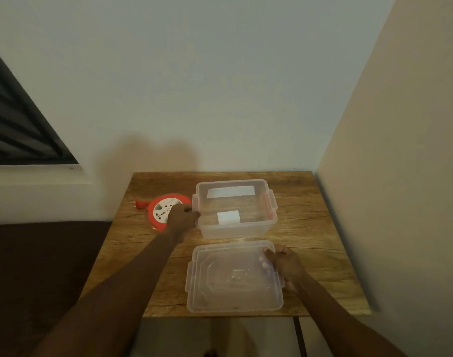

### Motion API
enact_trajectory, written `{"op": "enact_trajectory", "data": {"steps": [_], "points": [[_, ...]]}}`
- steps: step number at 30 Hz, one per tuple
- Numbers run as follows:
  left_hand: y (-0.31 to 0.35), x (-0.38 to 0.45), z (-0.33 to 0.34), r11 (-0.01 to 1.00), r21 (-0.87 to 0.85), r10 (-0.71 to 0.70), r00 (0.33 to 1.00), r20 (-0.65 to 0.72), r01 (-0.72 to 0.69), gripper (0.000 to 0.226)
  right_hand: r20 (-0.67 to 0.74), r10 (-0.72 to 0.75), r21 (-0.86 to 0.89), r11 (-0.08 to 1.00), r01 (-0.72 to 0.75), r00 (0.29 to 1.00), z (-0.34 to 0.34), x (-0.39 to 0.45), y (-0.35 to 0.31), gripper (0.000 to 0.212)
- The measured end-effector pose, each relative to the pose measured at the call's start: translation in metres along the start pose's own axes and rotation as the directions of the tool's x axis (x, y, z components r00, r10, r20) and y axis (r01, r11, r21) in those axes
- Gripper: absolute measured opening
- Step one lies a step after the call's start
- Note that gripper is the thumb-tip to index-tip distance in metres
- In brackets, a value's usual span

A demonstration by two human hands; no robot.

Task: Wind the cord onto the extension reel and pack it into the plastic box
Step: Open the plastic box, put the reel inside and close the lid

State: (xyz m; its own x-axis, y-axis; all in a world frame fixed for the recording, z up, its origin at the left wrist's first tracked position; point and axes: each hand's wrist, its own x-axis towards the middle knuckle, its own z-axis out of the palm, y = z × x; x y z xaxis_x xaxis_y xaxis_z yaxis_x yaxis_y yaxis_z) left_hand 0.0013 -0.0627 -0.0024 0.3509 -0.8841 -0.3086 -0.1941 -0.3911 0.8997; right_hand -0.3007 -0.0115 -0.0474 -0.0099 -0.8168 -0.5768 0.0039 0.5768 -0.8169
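One red reel [158, 211] with a white socket face lies flat on the wooden table [310, 228], partly under the fingers of the left hand [181, 216], which curl over its right edge. Just right of those fingers stands one clear plastic box [234, 228], open on top, with two white labels on its walls. One clear lid [233, 279] lies flat in front of the box. The right hand [284, 264] grips the lid's right edge, fingers curled underneath, thumb on top. One red plug [140, 203] sticks out left of the reel.
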Motion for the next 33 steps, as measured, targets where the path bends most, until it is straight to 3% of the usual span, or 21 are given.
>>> {"op": "enact_trajectory", "data": {"steps": [5,9,12,15,18,20,22,25,26,28,30,33], "points": [[-0.002,0.006,0.001,1.0,0.004,-0.013,0.998,-0.062,0.014,0.012,-0.229,-0.15,-0.244,0.965,0.092,0.962,0.011,0.013,0.007,0.016],[-0.001,0.012,0.001,0.999,0.035,-0.014,0.997,-0.074,0.017,0.028,-0.267,-0.293,-0.467,0.873,0.142,0.918,0.01,0.016,0.006,0.013],[-0.001,0.015,0.001,0.999,0.051,-0.002,0.998,-0.06,0.005,0.03,-0.208,-0.416,-0.624,0.753,0.208,0.885,0.005,0.016,0.013,0.015],[-0.003,0.014,-0.002,0.995,0.091,0.046,0.997,-0.067,-0.04,0.029,-0.189,-0.453,-0.669,0.709,0.223,0.872,0.001,0.016,0.014,0.015],[-0.008,0.015,-0.015,0.989,0.131,0.099,0.972,-0.212,-0.072,0.032,-0.17,-0.567,-0.791,0.566,0.232,0.806,0.008,0.012,0.01,0.011],[-0.013,0.021,-0.032,0.988,0.133,0.112,0.946,-0.304,-0.074,0.034,-0.027,-0.6,-0.809,0.483,0.335,0.8,0.027,0.003,0.007,0.016],[-0.02,0.027,-0.052,0.986,0.164,0.096,0.934,-0.344,-0.041,0.035,0.194,-0.512,-0.79,0.424,0.442,0.837,0.059,-0.008,0.003,0.018],[-0.03,0.036,-0.074,0.952,0.306,0.096,0.935,-0.34,0.014,0.036,0.421,-0.338,-0.673,0.505,0.54,0.842,0.12,-0.016,-0.003,0.003],[-0.032,0.036,-0.076,0.941,0.337,0.082,0.938,-0.337,0.039,0.039,0.445,-0.302,-0.62,0.575,0.533,0.843,0.141,-0.016,-0.005,0.01],[-0.034,0.039,-0.079,0.952,0.288,0.0,0.944,-0.33,0.1,0.048,0.459,-0.189,-0.488,0.763,0.424,0.868,0.183,-0.015,-0.013,0.04],[-0.036,0.04,-0.079,0.973,0.165,-0.101,0.941,-0.322,0.161,0.063,0.472,-0.144,-0.312,0.895,0.318,0.87,0.218,-0.012,-0.021,0.055],[-0.045,0.044,-0.084,0.97,0.164,-0.128,0.947,-0.294,0.182,0.076,0.345,-0.202,-0.229,0.929,0.291,0.917,0.249,-0.001,-0.032,0.061]]}}
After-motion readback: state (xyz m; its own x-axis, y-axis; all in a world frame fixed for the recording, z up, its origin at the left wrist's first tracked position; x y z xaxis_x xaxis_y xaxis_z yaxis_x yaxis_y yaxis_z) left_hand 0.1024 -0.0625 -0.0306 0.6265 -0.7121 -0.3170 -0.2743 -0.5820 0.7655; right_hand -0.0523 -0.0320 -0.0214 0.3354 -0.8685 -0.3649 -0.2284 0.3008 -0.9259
